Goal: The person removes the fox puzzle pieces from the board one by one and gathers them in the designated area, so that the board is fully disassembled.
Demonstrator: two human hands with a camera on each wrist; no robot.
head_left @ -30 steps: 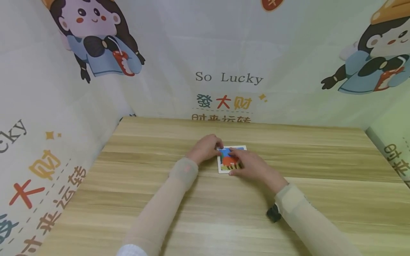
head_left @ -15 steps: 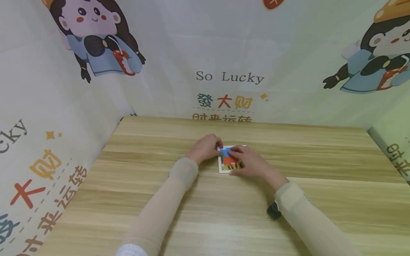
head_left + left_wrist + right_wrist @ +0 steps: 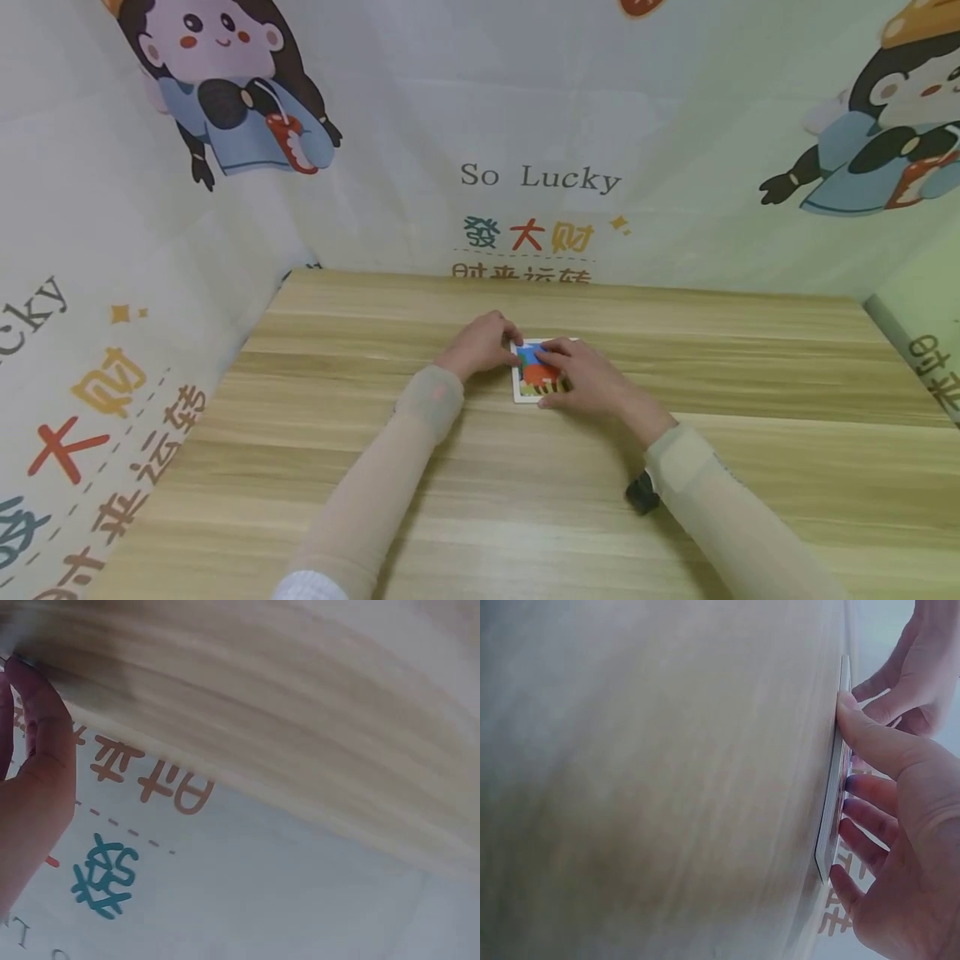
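Observation:
A small square picture board (image 3: pixel 528 397) with a white border lies flat on the wooden table. Its picture shows blue, green and orange-red areas; the right part is hidden under a hand. At the board's upper left corner, my left hand (image 3: pixel 480 346) pinches the edge between thumb and bent forefinger. My right hand (image 3: pixel 592 379) lies over the right side, thumb at the near edge and spread fingertips resting on the picture. From the right wrist, the board (image 3: pixel 829 817) appears edge-on as a thin slab. The left wrist view shows only part of my left hand (image 3: pixel 41 742).
The wooden table (image 3: pixel 360 333) reaches back to a white cloth backdrop (image 3: pixel 390 183) with cartoon figures and lettering. Cloth also hangs along the left and right sides. A small black device (image 3: pixel 642 493) sits under the right wrist.
The right fingers have shifted very slightly on the board, covering its top right corner more. The left hand keeps its place. The head view has tilted slightly.

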